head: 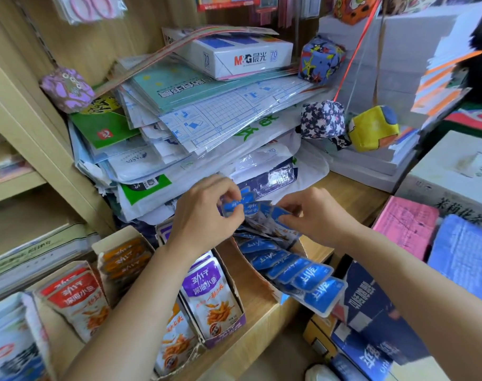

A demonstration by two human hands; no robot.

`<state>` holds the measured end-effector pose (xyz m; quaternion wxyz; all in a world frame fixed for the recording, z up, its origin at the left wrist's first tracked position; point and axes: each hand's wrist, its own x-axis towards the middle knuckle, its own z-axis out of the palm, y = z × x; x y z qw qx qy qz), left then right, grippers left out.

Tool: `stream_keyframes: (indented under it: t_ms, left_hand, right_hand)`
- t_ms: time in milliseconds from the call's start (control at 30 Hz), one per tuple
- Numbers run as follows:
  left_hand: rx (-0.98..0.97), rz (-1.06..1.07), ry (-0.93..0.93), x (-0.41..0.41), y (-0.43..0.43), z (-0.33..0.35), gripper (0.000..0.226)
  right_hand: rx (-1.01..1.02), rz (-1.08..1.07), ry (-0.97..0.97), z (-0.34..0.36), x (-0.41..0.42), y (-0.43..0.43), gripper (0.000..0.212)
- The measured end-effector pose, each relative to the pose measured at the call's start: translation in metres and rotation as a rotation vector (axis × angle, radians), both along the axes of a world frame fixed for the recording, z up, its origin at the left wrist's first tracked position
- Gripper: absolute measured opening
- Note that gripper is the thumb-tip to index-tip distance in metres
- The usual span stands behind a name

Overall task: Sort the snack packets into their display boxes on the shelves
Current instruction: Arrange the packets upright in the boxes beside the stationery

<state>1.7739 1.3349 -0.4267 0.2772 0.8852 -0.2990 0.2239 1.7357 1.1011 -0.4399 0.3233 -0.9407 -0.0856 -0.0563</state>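
Both hands work over a row of blue snack packets (292, 268) that stand in an open display box (257, 273) on the wooden shelf. My left hand (204, 213) pinches the top of a blue packet (235, 206) at the back of the row. My right hand (314, 213) pinches the top of another blue packet (281, 214) beside it. The front packets of the row lean out over the shelf edge. Left of them stand a purple packet box (216, 295), an orange packet box (124, 259) and a red packet box (77, 301).
A tall messy pile of plastic-wrapped paper and book covers (206, 116) rises just behind the hands. Fabric cubes (320, 60) hang and sit at the right. Cardboard cartons (454, 177) and blue boxes (371, 312) stand to the right and below the shelf (256, 312).
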Motion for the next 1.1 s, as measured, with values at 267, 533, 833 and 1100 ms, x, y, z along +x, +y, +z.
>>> stream_keyframes:
  t_ms: [267, 533, 833, 1100]
  left_hand:
    - [0.353, -0.089, -0.039, -0.016, 0.000, -0.030, 0.030]
    - [0.092, -0.061, -0.071, -0.018, -0.011, -0.026, 0.018]
    - [-0.113, -0.152, 0.330, -0.016, -0.010, -0.027, 0.013]
    - [-0.212, -0.120, 0.346, -0.026, -0.012, -0.015, 0.026]
  right_hand:
    - [0.127, -0.090, 0.015, -0.006, 0.005, -0.007, 0.006]
    - [0.146, -0.116, 0.015, -0.009, 0.005, -0.012, 0.006]
    - [0.253, -0.008, 0.089, -0.003, -0.005, -0.014, 0.020]
    - [0.074, 0.043, -0.014, 0.009, -0.023, -0.015, 0.019]
